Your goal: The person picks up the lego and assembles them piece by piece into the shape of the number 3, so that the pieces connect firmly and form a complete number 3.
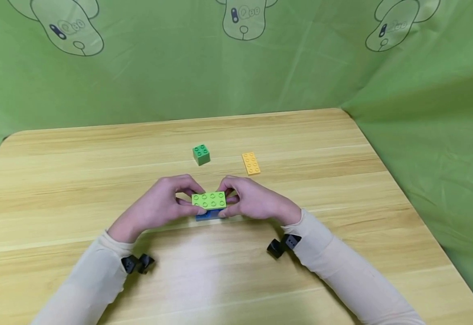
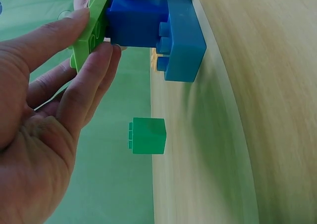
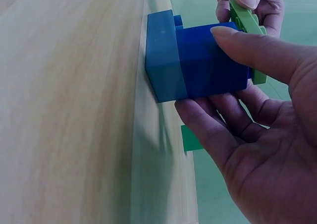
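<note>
L. hand [image 1: 161,206] pinched a tilted, thin, rectangular lime-green plastic brick [image 1: 208,199] over a dark-blue plastic block [image 3: 205,63]; r. hand [image 1: 257,199] clamped that block, apparently to steady it, w/ a lighter-blue, studded plastic brick [image 2: 187,40] beneath it.

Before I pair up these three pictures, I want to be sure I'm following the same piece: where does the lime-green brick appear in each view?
Head: the lime-green brick is slightly left of and below centre.
Left wrist: upper left, tilted.
Right wrist: upper right, partly covered.
Shared landmark: the darker green block, partly hidden in the right wrist view.
</note>
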Action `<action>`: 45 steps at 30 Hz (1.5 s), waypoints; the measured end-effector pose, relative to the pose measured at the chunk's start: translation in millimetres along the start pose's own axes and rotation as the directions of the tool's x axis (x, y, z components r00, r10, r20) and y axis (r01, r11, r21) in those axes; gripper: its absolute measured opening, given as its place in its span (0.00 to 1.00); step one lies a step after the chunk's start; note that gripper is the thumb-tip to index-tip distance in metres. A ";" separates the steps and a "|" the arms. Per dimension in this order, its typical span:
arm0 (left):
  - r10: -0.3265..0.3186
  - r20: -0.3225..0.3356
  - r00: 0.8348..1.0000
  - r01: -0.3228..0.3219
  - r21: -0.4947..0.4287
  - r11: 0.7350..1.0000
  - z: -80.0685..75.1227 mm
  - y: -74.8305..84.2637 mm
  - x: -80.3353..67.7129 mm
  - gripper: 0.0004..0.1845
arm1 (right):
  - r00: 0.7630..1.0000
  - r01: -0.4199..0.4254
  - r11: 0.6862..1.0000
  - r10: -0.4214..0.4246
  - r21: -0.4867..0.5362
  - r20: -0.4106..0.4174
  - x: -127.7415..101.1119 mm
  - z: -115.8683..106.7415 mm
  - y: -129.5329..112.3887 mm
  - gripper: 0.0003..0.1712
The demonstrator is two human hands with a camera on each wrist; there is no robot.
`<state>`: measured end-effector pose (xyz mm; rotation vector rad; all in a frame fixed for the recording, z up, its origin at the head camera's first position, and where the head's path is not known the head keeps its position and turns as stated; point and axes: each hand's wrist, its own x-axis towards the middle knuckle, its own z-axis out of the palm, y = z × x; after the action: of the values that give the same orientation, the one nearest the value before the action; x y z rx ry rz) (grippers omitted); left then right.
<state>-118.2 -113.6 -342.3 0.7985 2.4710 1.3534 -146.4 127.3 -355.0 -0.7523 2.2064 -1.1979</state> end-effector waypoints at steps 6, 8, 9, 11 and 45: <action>0.007 0.002 1.000 -0.007 0.005 1.000 0.9 1.0 0.3 0.15 | 1.000 0.002 1.000 -0.002 -0.006 -0.001 0.7 1.6 -0.3 0.17; 0.008 -0.001 1.000 -0.008 0.011 1.000 1.1 1.3 0.3 0.15 | 1.000 0.009 0.999 -0.009 -0.031 -0.001 0.8 1.5 -0.3 0.17; 0.008 -0.002 1.000 -0.008 0.015 1.000 1.3 1.4 0.3 0.15 | 1.000 0.010 0.999 -0.010 -0.044 -0.003 0.9 1.4 -0.1 0.17; 0.009 -0.006 1.000 -0.009 0.025 1.000 1.6 2.3 0.3 0.15 | 1.000 0.018 0.997 -0.018 -0.074 -0.001 0.7 1.0 -0.1 0.17; 0.011 0.060 0.998 -0.015 0.061 0.998 -0.6 7.5 4.5 0.13 | 0.992 0.118 0.993 -0.117 -0.031 0.037 -14.7 -5.3 8.2 0.27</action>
<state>-119.5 -108.3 -335.5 0.8568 2.4761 1.2440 -141.2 144.0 -357.0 -0.9212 2.1845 -1.1975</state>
